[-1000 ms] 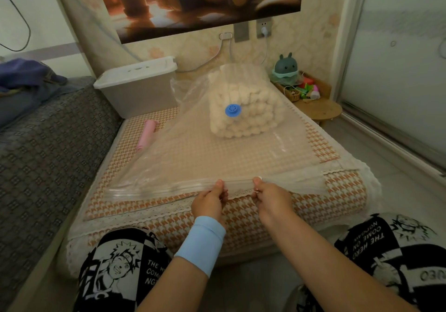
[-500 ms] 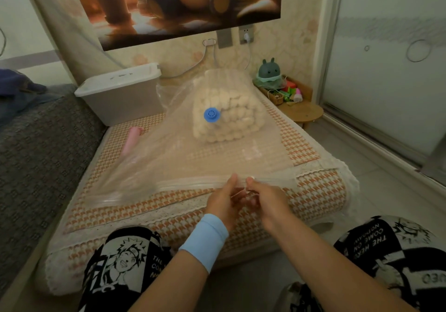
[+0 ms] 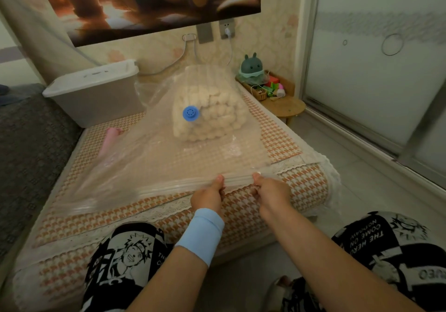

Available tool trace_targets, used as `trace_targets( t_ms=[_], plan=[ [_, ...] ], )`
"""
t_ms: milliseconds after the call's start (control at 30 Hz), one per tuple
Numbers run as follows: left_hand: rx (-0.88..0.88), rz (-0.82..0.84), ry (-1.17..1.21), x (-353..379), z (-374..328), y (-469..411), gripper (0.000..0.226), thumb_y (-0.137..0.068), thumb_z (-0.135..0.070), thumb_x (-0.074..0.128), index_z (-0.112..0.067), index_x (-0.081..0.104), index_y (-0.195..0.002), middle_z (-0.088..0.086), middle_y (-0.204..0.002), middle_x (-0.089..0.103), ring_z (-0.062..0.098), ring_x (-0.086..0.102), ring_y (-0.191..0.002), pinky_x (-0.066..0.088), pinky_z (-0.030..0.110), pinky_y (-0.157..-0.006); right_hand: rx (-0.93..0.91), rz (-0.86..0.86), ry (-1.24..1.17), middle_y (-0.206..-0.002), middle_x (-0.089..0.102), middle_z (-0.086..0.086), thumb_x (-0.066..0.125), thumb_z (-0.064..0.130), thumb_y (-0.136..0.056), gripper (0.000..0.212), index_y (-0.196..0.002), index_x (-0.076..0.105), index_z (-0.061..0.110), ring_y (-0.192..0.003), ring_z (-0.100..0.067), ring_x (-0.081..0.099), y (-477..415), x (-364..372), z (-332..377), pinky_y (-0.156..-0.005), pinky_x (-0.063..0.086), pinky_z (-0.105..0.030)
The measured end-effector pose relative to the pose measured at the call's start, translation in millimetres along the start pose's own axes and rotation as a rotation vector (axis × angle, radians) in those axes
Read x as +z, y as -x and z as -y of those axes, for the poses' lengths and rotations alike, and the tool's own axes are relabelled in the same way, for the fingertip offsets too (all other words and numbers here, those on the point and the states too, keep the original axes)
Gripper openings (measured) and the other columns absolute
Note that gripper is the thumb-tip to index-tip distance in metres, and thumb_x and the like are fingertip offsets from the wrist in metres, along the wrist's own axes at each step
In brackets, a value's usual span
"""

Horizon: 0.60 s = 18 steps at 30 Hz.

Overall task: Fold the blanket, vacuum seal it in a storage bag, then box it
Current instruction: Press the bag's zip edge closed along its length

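Both hands are pinching the zip strip [image 3: 237, 181] of the storage bag [image 3: 169, 164] at lower centre, left hand [image 3: 209, 194] and right hand [image 3: 271, 191] close together. The strip is running left to right between them. The folded blanket [image 3: 212, 116] is sitting inside, toward the upper centre.

Glossy clear plastic storage bag [image 3: 169, 162]

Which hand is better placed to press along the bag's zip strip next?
Probably left: the left hand pinches the clear storage bag's zip strip beside its long leftward stretch; the right hand pinches near the right end.
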<state>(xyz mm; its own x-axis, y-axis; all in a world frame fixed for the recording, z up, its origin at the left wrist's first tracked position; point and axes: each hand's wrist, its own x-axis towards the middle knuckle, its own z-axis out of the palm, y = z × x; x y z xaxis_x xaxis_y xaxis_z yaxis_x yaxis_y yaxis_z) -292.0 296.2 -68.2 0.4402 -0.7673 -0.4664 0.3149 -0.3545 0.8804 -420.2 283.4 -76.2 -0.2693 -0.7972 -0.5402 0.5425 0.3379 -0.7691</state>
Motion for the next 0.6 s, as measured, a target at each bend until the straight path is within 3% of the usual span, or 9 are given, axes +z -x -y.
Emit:
trace_targets(
  t_ms=[100,167,267,333,433,600],
  plan=[
    [-0.015,-0.059,0.041,3.0,3.5,-0.5,0.03,-0.082,-0.027,0.076,-0.007,0.066,-0.061,0.008,-0.066,0.065,0.025,0.057,-0.064,0.053,0.038,-0.078,-0.012,-0.006,-0.007,-0.09,0.07,-0.007,0.074,0.011,-0.089,0.01,-0.094,0.07,0.003,-0.066,-0.017,0.061,-1.5,-6.4,-1.0,-0.063,0.055,-0.03],
    [0.009,-0.039,0.091,6.4,6.0,0.8,0.029,-0.086,-0.025,0.072,-0.008,0.062,-0.064,0.006,-0.065,0.061,0.022,0.054,-0.061,0.05,0.035,-0.069,-0.045,0.008,-0.001,-0.083,0.069,-0.006,0.074,0.012,-0.09,0.008,-0.09,0.07,0.004,-0.067,-0.018,0.061,-1.1,-8.6,1.3,-0.066,0.054,-0.031],
    [-0.036,0.17,0.236,14.4,6.0,7.5,0.015,-0.09,-0.02,0.067,-0.008,0.064,-0.083,0.003,-0.067,0.058,0.016,0.055,-0.059,0.047,0.028,-0.057,-0.071,0.092,0.022,-0.082,0.07,-0.008,0.074,0.015,-0.09,0.011,-0.093,0.072,0.004,-0.065,-0.019,0.061,-3.4,-12.0,8.5,-0.062,0.051,-0.032],
    [-0.072,0.312,0.185,22.6,7.4,14.4,0.021,-0.087,-0.022,0.071,-0.003,0.069,-0.094,0.006,-0.075,0.068,0.018,0.063,-0.067,0.051,0.027,-0.062,-0.074,0.159,0.075,-0.09,0.075,-0.009,0.073,0.015,-0.09,0.013,-0.098,0.074,0.005,-0.073,-0.021,0.066,-0.5,-12.7,6.4,-0.065,0.052,-0.033],
    [-0.013,0.294,0.05,32.2,15.8,17.0,0.023,-0.081,-0.021,0.077,0.001,0.074,-0.086,0.013,-0.083,0.074,0.023,0.068,-0.074,0.055,0.032,-0.075,-0.086,0.15,0.101,-0.09,0.077,-0.012,0.072,0.013,-0.09,0.011,-0.094,0.075,0.003,-0.081,-0.025,0.071,7.9,-12.0,-2.0,-0.071,0.055,-0.033],
    [-0.04,0.191,0.003,37.9,23.9,15.2,0.017,-0.077,-0.016,0.081,-0.001,0.073,-0.073,0.013,-0.074,0.073,0.025,0.068,-0.07,0.056,0.033,-0.076,-0.038,0.067,0.072,-0.086,0.076,-0.012,0.074,0.009,-0.088,0.007,-0.087,0.074,0.003,-0.086,-0.028,0.073,7.1,-14.9,-2.8,-0.085,0.06,-0.043]
  ],
)
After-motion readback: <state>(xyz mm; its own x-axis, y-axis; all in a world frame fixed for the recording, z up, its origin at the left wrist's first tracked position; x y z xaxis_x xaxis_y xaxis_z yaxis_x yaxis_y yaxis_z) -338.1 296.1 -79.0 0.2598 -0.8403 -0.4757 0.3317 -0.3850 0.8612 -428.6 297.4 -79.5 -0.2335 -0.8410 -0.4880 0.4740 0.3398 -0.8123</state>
